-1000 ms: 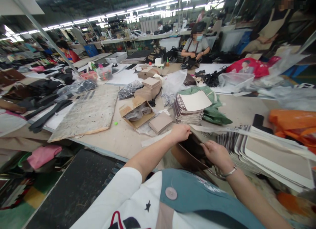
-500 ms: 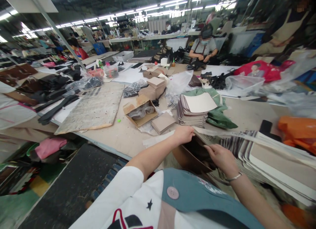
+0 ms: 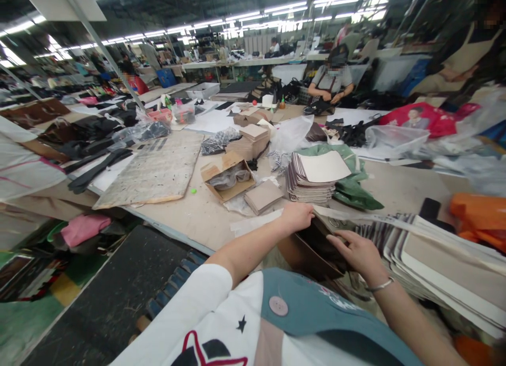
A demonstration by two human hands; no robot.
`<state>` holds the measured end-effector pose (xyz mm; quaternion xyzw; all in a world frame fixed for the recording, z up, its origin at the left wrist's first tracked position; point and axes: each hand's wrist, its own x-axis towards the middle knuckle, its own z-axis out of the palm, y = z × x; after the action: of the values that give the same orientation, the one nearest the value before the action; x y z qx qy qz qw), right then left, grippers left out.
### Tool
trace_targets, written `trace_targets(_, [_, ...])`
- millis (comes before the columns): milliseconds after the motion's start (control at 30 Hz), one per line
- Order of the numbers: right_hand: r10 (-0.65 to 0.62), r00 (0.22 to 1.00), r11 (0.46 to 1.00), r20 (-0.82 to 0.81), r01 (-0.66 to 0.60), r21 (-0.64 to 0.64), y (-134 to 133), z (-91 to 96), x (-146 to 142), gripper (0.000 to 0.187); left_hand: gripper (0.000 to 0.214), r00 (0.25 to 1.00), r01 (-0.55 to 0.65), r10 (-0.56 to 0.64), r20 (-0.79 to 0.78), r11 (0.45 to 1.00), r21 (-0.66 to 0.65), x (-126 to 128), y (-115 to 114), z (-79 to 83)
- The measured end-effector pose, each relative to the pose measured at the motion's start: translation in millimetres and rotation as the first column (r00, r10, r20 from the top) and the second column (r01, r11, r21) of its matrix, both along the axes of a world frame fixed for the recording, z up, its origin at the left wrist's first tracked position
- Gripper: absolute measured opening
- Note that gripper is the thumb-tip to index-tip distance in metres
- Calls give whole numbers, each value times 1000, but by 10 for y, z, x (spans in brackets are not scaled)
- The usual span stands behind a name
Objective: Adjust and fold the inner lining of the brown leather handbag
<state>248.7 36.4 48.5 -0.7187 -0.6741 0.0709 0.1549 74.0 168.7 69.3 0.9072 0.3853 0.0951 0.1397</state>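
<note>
A brown bag (image 3: 297, 254) hangs at the table's front edge, close to my body, its dark mouth facing up. My left hand (image 3: 297, 217) is closed on the bag's far top edge. With thumb and fingers pinched, my right hand (image 3: 358, 251) grips the rim on the right side. A pale strip (image 3: 348, 213) runs along the table edge past both hands, and a metal ring shows beside the bag. The bag's lower part is hidden by my apron (image 3: 308, 303).
Right of the bag lies a long row of beige panels (image 3: 438, 255). Ahead stand a stack of cream panels (image 3: 322, 168), a green plastic bag (image 3: 361, 184), an open cardboard box (image 3: 229, 179) and small beige boards (image 3: 264, 196). Across the table a person (image 3: 332, 84) handles black material.
The whole view has shifted slightly to the right and down. Both hands keep their hold on the bag, with hardly any movement.
</note>
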Motion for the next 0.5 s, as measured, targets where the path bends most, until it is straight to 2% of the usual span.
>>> trace_targets(167, [-10, 998, 1000, 56, 11, -19, 195, 89, -92, 46, 22, 1000, -9, 8, 15, 1000, 15, -18, -8, -11])
trace_targets(300, [28, 977, 993, 211, -4, -115, 339, 110, -186, 41, 22, 1000, -27, 27, 14, 1000, 0, -31, -8, -18])
trace_targets(367, [23, 964, 992, 264, 10, -124, 365, 121, -206, 41, 22, 1000, -23, 24, 10, 1000, -17, -37, 2, -10])
trace_targets(433, [-2, 970, 990, 242, 36, -136, 363, 147, -212, 43, 23, 1000, -21, 21, 13, 1000, -21, -46, 6, 9])
trace_targets(500, [-25, 988, 983, 152, 51, -175, 347, 174, -217, 46, 23, 999, -23, 23, 23, 1000, -21, -56, -5, 26])
